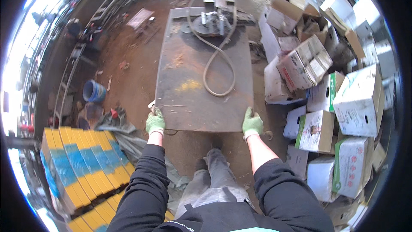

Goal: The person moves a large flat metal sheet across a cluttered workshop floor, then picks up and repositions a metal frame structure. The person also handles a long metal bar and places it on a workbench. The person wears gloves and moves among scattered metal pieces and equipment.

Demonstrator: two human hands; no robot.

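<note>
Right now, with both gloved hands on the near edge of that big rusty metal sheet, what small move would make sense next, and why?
Probably a slight, even lift of the near edge. The left hand and right hand grip the two near corners of the metal sheet, while a hose and a machine rest on its far part, so tilting gently seems wise.

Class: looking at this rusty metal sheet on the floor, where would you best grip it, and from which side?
Grip the metal sheet at its near edge's two corners, coming from the near side, as the left hand and right hand do. The hose and machine probably weigh down the far end.
</note>
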